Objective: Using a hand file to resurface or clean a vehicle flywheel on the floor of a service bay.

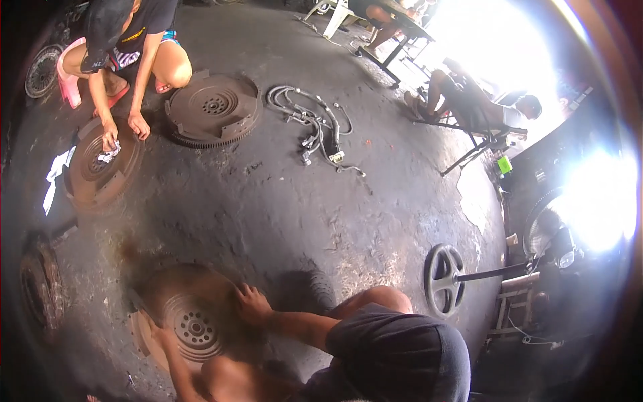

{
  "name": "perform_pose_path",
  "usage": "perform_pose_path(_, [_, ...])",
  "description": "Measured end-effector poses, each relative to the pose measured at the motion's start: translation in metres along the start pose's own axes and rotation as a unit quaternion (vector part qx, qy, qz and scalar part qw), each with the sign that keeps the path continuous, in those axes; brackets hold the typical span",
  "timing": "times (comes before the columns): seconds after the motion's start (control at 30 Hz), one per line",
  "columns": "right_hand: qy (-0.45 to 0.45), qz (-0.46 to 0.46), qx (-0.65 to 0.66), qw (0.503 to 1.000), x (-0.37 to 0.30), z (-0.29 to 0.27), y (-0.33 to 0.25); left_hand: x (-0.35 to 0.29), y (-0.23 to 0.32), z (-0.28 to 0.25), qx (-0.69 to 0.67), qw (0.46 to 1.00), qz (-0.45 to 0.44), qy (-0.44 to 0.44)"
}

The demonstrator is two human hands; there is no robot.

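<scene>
In front of me at lower left lies a brown, rusty flywheel (175,295), a round metal disc with a ring of bolt holes at its centre. My left hand (159,332) rests against its left side, fingers stretched out along the face. Whether anything thin lies under those fingers cannot be made out. On the right rim sits my right hand (253,305), palm down with fingers spread and nothing visible in them. Part of the disc's near edge is hidden by my knee and forearms.
A co-worker wipes another flywheel (80,167) with a crumpled cloth (109,151). Beside it lies a third flywheel (194,107). A wiring harness (315,120) is on the floor ahead. A steering wheel (444,280) on a shaft stands at right. Seated people are farther back.
</scene>
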State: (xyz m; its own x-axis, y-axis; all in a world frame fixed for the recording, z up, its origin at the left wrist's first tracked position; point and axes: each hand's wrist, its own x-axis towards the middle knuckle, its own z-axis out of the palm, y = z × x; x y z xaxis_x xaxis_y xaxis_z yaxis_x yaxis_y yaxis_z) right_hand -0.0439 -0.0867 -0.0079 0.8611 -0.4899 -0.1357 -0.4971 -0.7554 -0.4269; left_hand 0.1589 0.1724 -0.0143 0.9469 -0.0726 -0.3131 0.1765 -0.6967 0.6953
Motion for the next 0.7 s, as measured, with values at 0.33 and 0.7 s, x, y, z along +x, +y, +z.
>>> perform_pose_path(0.33, [-0.008,-0.004,0.007,1.0,-0.002,-0.005,0.02,-0.003,-0.012,0.001,0.082,0.991,0.102,-0.002])
perform_pose_path(0.7, [-0.099,0.035,0.014,0.994,0.002,-0.012,0.01,0.032,0.004,0.001,0.057,0.995,0.059,0.051])
